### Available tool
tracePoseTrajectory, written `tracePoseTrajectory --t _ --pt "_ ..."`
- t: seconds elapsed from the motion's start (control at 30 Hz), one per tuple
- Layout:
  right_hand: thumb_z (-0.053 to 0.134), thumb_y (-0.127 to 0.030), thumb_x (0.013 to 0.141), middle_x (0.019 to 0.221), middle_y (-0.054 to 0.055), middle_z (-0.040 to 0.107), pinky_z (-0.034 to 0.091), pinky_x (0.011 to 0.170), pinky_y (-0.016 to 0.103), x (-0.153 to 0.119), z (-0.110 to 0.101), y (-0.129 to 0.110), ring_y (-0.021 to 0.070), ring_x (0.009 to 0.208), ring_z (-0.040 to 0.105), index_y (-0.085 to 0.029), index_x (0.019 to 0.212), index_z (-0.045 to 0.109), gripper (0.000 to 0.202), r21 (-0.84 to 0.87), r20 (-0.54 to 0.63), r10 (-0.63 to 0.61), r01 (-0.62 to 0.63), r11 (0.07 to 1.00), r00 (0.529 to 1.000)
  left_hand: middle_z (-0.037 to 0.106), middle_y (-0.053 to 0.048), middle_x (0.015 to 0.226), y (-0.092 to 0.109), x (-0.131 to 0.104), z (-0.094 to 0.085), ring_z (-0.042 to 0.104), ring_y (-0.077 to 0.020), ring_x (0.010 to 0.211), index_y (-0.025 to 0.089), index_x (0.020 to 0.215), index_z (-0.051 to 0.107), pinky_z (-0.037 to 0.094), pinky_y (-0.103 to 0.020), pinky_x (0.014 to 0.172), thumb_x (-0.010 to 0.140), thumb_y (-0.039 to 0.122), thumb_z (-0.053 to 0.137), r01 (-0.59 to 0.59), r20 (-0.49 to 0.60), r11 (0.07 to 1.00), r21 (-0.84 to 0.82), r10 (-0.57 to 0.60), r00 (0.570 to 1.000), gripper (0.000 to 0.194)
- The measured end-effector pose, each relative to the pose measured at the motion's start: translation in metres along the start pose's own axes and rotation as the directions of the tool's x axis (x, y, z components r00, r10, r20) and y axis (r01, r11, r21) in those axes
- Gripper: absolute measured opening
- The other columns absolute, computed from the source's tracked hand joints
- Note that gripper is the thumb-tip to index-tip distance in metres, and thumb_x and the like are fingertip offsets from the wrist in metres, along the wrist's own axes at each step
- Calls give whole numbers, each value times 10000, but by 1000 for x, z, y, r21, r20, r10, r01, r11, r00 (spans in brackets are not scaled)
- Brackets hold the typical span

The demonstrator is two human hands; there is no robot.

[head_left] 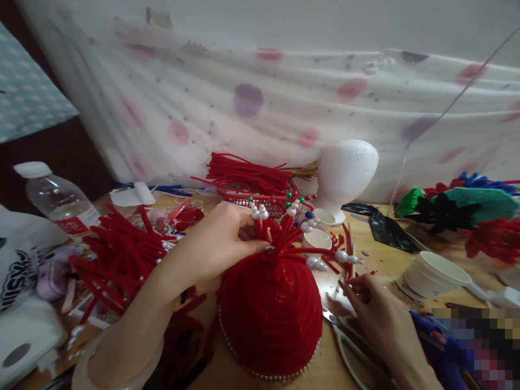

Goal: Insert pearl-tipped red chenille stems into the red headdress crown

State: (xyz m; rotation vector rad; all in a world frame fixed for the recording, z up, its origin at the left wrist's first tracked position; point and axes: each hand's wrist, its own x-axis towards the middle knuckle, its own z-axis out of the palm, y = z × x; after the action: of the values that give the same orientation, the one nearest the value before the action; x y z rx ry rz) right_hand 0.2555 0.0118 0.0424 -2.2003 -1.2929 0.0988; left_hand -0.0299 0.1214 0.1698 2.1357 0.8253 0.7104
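A red dome-shaped hat (270, 314), wound from fuzzy pipe cleaner and edged with small pearl beads, stands in front of me. From its top fan out red pipe cleaner stems (312, 251) tipped with white pearl beads (316, 264) and some coloured ones. My left hand (227, 238) reaches across to the crown, thumb and fingers closed around stems at their base. Low on the right, my right hand (376, 309) is closed in a pinch beside the hat; what sits between its fingertips is too small to name. Scissors (345, 341) lie partly under that hand.
Loose red pipe cleaners (122, 254) are heaped left, near a water bottle (60, 197). Behind the hat are a red basket (260, 206) and a white foam head (347, 173). Paper cups (433, 276) and a blue glue gun (441, 341) are right; bright fuzzy flowers (479, 208) lie beyond.
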Motion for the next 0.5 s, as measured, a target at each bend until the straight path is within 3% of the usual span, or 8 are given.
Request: tracePoseTrajectory --t 0.17,0.33,0.5 --pt "494 -519 726 658 45 695 427 559 310 -2 -8 0 227 589 646 -246 683 560 284 18 -112 -22 24 1000 993 777 7 823 -3 1 1 708 -172 742 214 798 739 524 -260 672 773 274 668 50 -27 995 90 -47 998 96" --pt "485 -462 745 685 55 718 444 563 312 -4 -8 -1 232 597 665 -242 712 589 246 46 -98 -68 72 996 993 777 13 830 -5 1 2 709 -182 761 226 795 743 526 -275 698 774 265 656 67 -29 994 82 -64 997 97" --pt "480 -431 735 623 60 680 398 523 302 1 -13 3 236 552 634 -243 666 513 203 -89 -165 -34 20 996 986 780 -1 842 -3 2 4 710 -188 768 214 817 748 527 -277 697 775 267 665 57 -28 994 90 -55 998 107"
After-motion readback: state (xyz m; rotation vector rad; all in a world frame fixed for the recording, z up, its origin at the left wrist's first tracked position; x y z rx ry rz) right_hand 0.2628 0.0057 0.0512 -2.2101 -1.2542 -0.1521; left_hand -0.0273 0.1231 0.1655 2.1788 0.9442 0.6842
